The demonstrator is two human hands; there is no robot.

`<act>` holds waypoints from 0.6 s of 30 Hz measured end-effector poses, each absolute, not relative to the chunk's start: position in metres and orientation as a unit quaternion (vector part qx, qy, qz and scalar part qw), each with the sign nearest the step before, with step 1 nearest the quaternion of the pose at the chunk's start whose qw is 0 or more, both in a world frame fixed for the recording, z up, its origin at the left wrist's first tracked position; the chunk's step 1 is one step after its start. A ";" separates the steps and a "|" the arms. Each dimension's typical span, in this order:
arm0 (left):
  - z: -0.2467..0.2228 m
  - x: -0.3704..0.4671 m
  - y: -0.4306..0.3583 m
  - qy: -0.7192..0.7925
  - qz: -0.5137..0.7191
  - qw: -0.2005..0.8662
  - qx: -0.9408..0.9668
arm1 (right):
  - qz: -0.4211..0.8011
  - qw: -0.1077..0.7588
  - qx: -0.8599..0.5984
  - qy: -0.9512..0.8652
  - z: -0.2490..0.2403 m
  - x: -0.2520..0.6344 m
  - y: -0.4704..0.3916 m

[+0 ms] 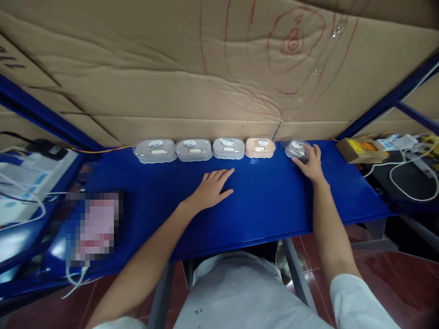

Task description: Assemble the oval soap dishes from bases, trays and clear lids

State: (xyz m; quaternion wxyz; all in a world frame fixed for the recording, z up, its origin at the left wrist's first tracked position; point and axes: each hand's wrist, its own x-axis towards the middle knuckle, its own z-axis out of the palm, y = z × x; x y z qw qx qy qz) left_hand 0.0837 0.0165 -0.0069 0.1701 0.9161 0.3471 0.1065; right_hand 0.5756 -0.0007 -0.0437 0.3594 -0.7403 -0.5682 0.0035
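Several small rounded plastic cases stand in a row along the back of the blue table (260,210), against a cardboard wall. Three are grey-clear (155,150) (194,149) (228,147), one is peach (259,147). A fifth clear case (295,148) sits apart at the right end. My right hand (310,163) rests on that case, fingers curled over its near right side. My left hand (212,185) lies flat on the table, palm down, fingers apart, just in front of the third grey case and not touching it.
A yellow-brown box (361,150) lies at the table's right edge, with white cables (408,183) and small packets beyond it. A blurred flat item (94,226) lies front left. More cables and white gear (27,183) fill the left bench. Blue frame bars rise on both sides.
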 end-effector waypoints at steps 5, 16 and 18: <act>-0.008 0.084 0.017 0.344 0.101 0.158 0.920 | -0.021 0.407 -0.746 -0.527 -0.051 0.588 0.005; -0.010 0.084 0.014 0.340 0.091 0.139 0.925 | -0.012 0.490 -0.729 -0.478 -0.069 0.608 0.019; -0.011 0.084 0.014 0.340 0.091 0.135 0.926 | -0.010 0.504 -0.725 -0.469 -0.073 0.607 0.021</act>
